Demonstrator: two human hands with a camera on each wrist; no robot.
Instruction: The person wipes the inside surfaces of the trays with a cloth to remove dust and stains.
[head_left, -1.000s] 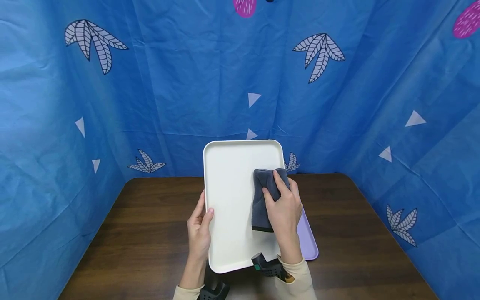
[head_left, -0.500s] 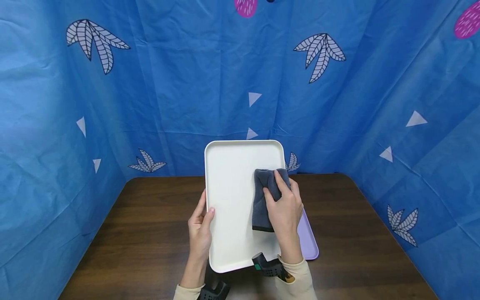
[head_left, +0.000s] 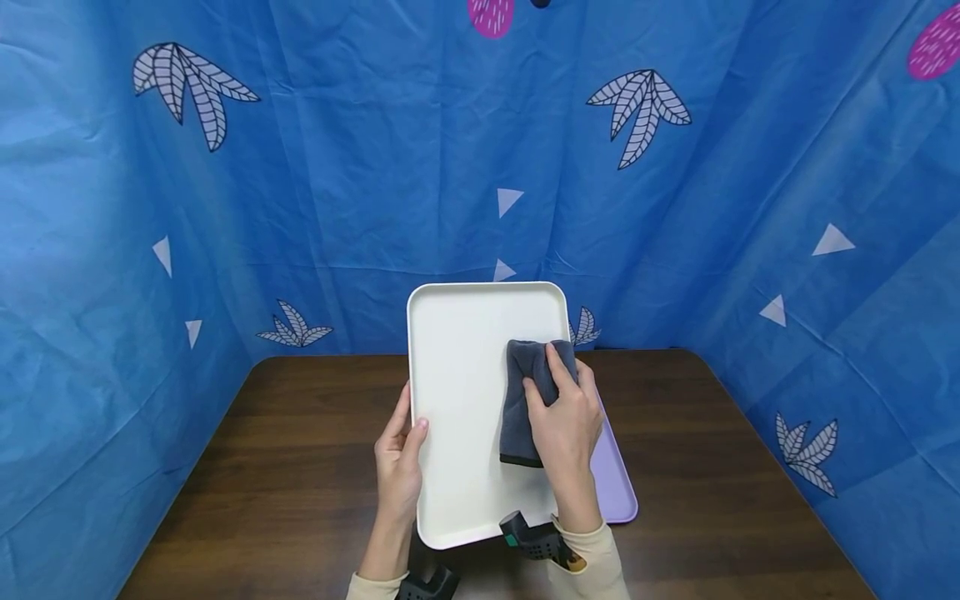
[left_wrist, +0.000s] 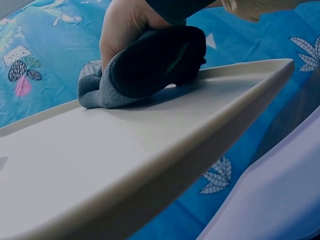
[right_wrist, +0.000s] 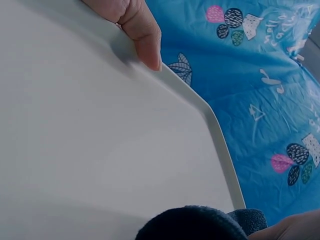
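Note:
A white rectangular tray [head_left: 465, 400] is held up above the table, its inner face toward the head camera. My left hand [head_left: 399, 467] grips its left edge, thumb over the rim and the other fingers behind; the right wrist view shows that thumb [right_wrist: 149, 50] on the rim. Against the tray's right half, my right hand [head_left: 567, 425] holds a folded dark grey cloth [head_left: 517, 417] with black edging, thumb and fingers pinching it. In the left wrist view the cloth [left_wrist: 120, 80] lies bunched on the tray surface under the right hand.
Behind the white tray, a purple tray [head_left: 615, 483] shows at the lower right, partly hidden. Both stand over a dark brown wooden table [head_left: 300, 467]. Blue patterned curtains [head_left: 360, 167] enclose the back and sides. A black wrist camera [head_left: 536, 537] is strapped to the right wrist.
The right hand and cloth have shifted very slightly left and down on the white tray. The left hand keeps the same grip, and the tray stays almost where it was.

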